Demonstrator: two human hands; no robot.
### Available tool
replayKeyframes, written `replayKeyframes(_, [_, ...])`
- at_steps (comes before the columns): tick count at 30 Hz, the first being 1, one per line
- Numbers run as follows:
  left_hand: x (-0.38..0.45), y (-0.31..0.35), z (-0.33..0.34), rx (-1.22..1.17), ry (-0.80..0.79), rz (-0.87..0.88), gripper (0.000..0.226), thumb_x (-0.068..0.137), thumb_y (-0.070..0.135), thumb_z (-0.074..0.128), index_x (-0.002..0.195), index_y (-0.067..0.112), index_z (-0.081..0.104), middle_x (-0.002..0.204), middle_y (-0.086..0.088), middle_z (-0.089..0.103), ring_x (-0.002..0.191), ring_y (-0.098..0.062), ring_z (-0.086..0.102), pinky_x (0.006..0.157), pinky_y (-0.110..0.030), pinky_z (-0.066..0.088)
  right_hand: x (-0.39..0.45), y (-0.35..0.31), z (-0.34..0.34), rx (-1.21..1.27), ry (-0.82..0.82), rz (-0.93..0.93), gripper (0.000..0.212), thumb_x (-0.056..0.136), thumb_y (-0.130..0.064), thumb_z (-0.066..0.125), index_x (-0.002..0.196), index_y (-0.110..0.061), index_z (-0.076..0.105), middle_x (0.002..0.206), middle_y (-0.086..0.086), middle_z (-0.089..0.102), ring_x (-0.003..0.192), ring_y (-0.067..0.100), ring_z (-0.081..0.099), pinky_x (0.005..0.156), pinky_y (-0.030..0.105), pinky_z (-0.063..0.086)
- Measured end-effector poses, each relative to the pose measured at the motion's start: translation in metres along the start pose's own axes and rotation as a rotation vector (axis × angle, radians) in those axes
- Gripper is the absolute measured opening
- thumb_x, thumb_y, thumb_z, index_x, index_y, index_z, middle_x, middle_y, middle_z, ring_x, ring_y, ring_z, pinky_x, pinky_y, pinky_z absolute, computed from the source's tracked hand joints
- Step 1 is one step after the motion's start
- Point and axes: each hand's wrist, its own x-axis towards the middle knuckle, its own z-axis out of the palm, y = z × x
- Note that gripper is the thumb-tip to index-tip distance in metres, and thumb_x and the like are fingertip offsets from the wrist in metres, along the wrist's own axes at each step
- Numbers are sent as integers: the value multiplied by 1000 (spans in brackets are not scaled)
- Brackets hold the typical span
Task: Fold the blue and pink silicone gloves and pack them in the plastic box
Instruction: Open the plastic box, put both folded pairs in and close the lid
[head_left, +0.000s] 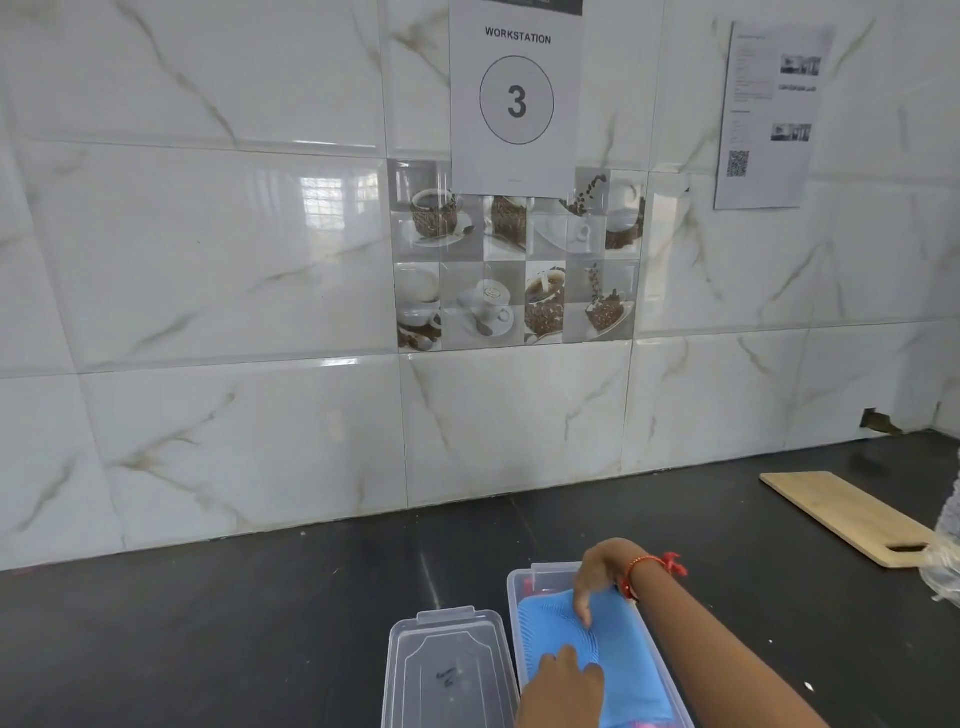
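Note:
A clear plastic box (513, 597) stands on the black counter at the bottom centre. A folded blue silicone glove (550, 623) with a ribbed face lies inside it. A bit of pink glove (655, 723) shows under it at the bottom edge, and something red or pink shows at the box's far end. My right hand (597, 577), with a red thread on the wrist, presses its fingers down on the blue glove's far part. My left hand (561, 686) rests on the near part of the blue glove, fingers pressing on it.
The box's clear lid (447, 670) lies flat just left of the box. A wooden cutting board (852, 514) sits at the right, with crinkled clear plastic (948, 545) at the right edge. A tiled wall with paper notices rises behind the counter.

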Motion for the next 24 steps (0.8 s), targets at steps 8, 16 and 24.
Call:
replayKeyframes(8, [-8,-6,5,24,91,37,37,97,17,42,131,6,36,134,-20,34,124,-34,36,98,-41,38,9,28,5,491,98,-227,10,73,3,55,70,-7,56,83,11,59,75,20,56,70,23,52])
replayKeyframes(16, [-6,-9,13,-55,131,61,34,96,4,36,129,1,43,126,-22,40,117,-36,42,93,-38,42,11,7,27,73,225,-216,30,71,3,60,100,6,66,109,25,63,103,32,59,62,19,39])
replayKeyframes(24, [-8,-10,18,-85,197,28,35,91,-4,45,124,3,49,130,-17,48,120,-32,47,101,-39,40,-4,19,59,-128,873,-367,38,81,-13,55,117,-9,44,124,12,43,112,28,45,90,31,43])
